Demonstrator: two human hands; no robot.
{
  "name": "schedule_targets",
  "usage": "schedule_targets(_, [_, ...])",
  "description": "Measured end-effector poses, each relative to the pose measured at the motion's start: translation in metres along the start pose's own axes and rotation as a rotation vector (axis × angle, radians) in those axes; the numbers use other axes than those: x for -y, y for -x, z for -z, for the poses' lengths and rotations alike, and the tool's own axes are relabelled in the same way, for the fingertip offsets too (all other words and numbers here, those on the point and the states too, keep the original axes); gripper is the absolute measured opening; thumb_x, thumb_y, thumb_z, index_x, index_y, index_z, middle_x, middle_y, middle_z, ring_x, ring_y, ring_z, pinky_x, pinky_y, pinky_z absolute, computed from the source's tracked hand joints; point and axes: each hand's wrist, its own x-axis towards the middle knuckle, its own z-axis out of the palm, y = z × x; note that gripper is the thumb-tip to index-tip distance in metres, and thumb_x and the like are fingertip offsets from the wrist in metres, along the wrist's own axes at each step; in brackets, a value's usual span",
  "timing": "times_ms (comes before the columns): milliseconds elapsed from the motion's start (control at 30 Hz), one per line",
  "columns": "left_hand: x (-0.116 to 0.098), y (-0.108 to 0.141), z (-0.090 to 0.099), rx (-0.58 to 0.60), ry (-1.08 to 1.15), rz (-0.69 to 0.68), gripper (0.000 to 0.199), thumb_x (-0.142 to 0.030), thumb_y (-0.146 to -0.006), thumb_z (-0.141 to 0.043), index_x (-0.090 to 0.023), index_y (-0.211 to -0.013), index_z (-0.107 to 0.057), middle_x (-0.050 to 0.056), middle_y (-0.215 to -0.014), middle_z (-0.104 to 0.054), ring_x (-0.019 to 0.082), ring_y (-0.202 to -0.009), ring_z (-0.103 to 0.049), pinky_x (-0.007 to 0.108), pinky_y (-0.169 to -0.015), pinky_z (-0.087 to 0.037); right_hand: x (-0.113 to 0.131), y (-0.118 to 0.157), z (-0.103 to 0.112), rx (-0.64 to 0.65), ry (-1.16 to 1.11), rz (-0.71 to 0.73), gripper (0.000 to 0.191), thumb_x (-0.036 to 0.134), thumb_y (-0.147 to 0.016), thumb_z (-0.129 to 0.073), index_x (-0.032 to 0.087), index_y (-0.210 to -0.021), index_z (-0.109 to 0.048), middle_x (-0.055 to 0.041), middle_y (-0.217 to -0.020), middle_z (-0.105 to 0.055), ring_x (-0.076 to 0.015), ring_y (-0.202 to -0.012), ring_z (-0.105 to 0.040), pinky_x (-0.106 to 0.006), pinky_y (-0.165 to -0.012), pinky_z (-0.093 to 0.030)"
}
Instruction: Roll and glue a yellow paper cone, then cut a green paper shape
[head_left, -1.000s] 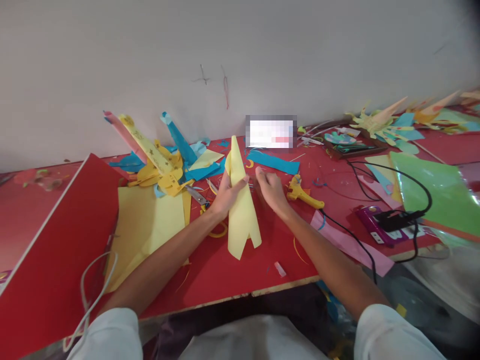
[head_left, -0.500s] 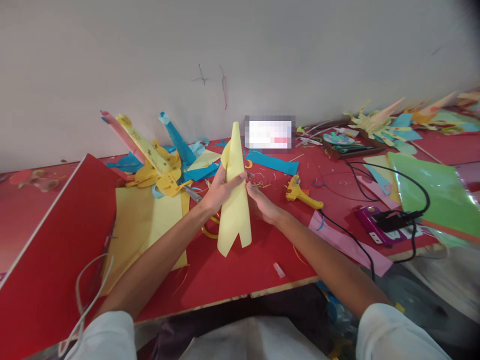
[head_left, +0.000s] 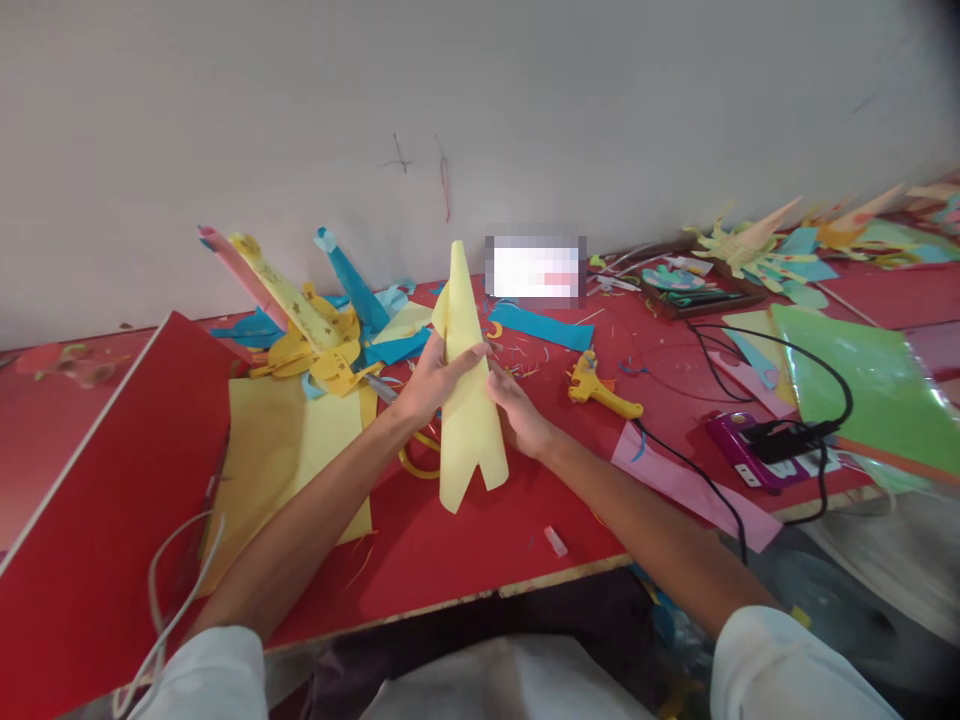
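A pale yellow paper cone (head_left: 469, 420) stands between my hands above the red table, its narrow tip pointing up and a notch gaping at its wide lower edge. My left hand (head_left: 436, 383) is closed around its left side, thumb laid across the front. On the right side my right hand (head_left: 519, 412) grips the cone, its fingertips partly hidden behind the paper. Scissors with yellow handles (head_left: 417, 458) lie on the table, partly covered by my left hand and the cone.
Finished-looking paper cones, one yellow (head_left: 289, 300) and one blue (head_left: 351, 277), stand at back left. A yellow glue gun (head_left: 604, 392) with a black cord lies to the right, near a purple power strip (head_left: 739, 450). Yellow sheets (head_left: 292, 450) lie left, beside a raised red board (head_left: 127, 480).
The cone's tip has tilted slightly to the left, while its lower edge has shifted a little to the right. Both hands keep their hold on it.
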Motion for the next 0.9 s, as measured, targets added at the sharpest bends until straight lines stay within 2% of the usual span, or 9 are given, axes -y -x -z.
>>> schedule_targets(167, [0.003,0.0,-0.005,-0.047,-0.052,-0.039,0.065,-0.053,-0.083,-0.083,-0.022,-0.134,-0.057,0.01,-0.113,-0.075,0.026,-0.101,-0.074,0.034,-0.082,-0.061,0.001,0.003,-0.009,-0.108,0.089,0.068,0.07,0.06,-0.085,-0.08,0.038,-0.146,-0.057,-0.0033,-0.127,-0.075,-0.0292,-0.111,-0.074,-0.043,-0.088,-0.066])
schedule_targets(300, [0.004,-0.002,-0.005,0.004,-0.119,-0.081,0.064,-0.055,-0.089,-0.077,-0.02,-0.139,-0.056,0.013,-0.119,-0.073,0.028,-0.107,-0.072,0.037,-0.087,-0.06,0.002,0.004,-0.01,-0.121,0.084,0.061,0.071,0.059,-0.087,-0.078,0.038,-0.149,-0.053,-0.0041,-0.126,-0.075,-0.0294,-0.112,-0.074,-0.043,-0.086,-0.067])
schedule_targets(400, [0.007,-0.004,-0.003,0.01,-0.158,-0.127,0.061,-0.056,-0.095,-0.07,-0.021,-0.142,-0.055,0.013,-0.127,-0.071,0.029,-0.117,-0.069,0.039,-0.097,-0.058,0.003,0.003,-0.008,-0.159,0.084,0.041,0.07,0.061,-0.086,-0.079,0.037,-0.147,-0.054,-0.0043,-0.121,-0.076,-0.0305,-0.112,-0.073,-0.043,-0.085,-0.066])
schedule_targets(533, [0.01,-0.003,-0.003,-0.006,-0.24,-0.166,0.059,-0.053,-0.098,-0.066,-0.022,-0.147,-0.053,0.012,-0.133,-0.07,0.029,-0.132,-0.062,0.04,-0.112,-0.05,0.005,0.002,-0.006,-0.224,0.097,0.056,0.065,0.062,-0.084,-0.079,0.036,-0.14,-0.059,-0.0047,-0.117,-0.076,-0.0306,-0.109,-0.074,-0.042,-0.084,-0.066])
schedule_targets(667, [0.009,-0.001,-0.006,0.025,-0.343,-0.199,0.062,-0.047,-0.099,-0.065,-0.023,-0.154,-0.049,0.012,-0.14,-0.068,0.031,-0.141,-0.056,0.041,-0.118,-0.046,0.008,0.002,-0.006,-0.254,0.087,0.08,0.061,0.061,-0.084,-0.079,0.035,-0.135,-0.061,-0.0038,-0.117,-0.076,-0.0299,-0.104,-0.074,-0.042,-0.083,-0.065])
schedule_targets(800, [0.009,-0.001,-0.005,0.011,-0.434,-0.301,0.064,-0.039,-0.096,-0.067,-0.024,-0.156,-0.051,0.014,-0.151,-0.062,0.033,-0.153,-0.045,0.046,-0.129,-0.034,0.01,0.001,-0.005,-0.262,0.032,0.064,0.062,0.06,-0.081,-0.081,0.035,-0.135,-0.061,-0.0037,-0.113,-0.076,-0.0306,-0.102,-0.075,-0.043,-0.081,-0.066])
schedule_targets(900, [0.009,-0.002,-0.001,0.016,-0.496,-0.322,0.064,-0.038,-0.096,-0.067,-0.025,-0.157,-0.051,0.014,-0.158,-0.057,0.033,-0.158,-0.039,0.048,-0.132,-0.029,0.011,0.0,-0.002,-0.273,0.009,0.064,0.061,0.059,-0.084,-0.079,0.035,-0.137,-0.059,-0.0028,-0.113,-0.076,-0.0281,-0.097,-0.075,-0.044,-0.081,-0.066])
